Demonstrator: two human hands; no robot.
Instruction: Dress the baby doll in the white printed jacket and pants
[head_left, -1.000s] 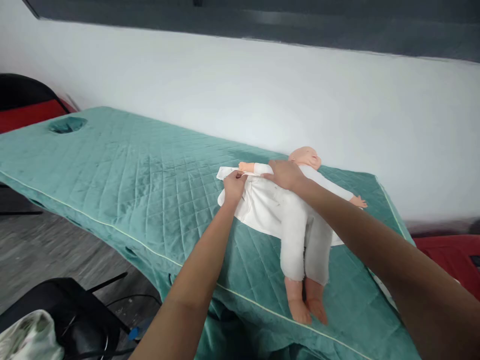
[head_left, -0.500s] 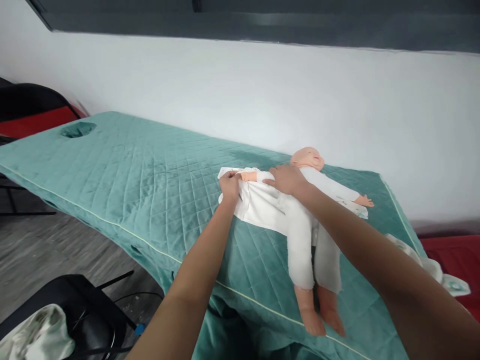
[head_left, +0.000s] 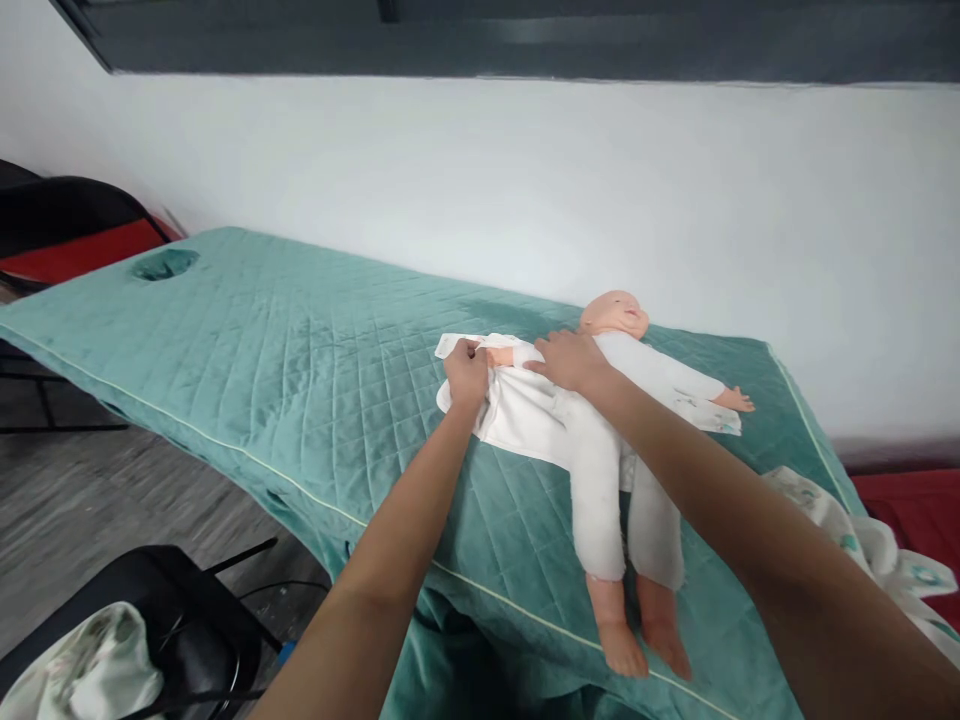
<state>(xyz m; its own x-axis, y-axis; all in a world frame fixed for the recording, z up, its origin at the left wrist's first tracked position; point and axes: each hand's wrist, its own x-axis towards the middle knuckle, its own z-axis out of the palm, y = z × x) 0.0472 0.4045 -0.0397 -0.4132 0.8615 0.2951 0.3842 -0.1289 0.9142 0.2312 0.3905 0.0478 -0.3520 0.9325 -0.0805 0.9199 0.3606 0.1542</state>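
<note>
A baby doll (head_left: 598,440) with a white cloth body lies on its back, its head toward the wall and its feet at the near edge. Under its back and one arm is spread a white baby garment (head_left: 517,425). My left hand (head_left: 466,372) is closed in a pinch on the garment's sleeve part, right at the doll's small hand (head_left: 500,356); the fingertips are partly hidden. My right hand (head_left: 568,360) grips the doll's upper arm near the shoulder. The doll's other arm (head_left: 690,380) stretches out to the right, over a printed edge of the garment.
The quilted green cover (head_left: 322,350) lies over a long bed with a face hole (head_left: 165,264) at the far left. A printed white cloth (head_left: 862,540) lies at the right edge. A black chair (head_left: 195,640) holds another cloth (head_left: 90,665). A white wall runs behind.
My left hand has shifted slightly right along the garment, closer over the doll's hand. My right hand stays on the doll's arm. The view has tilted a little.
</note>
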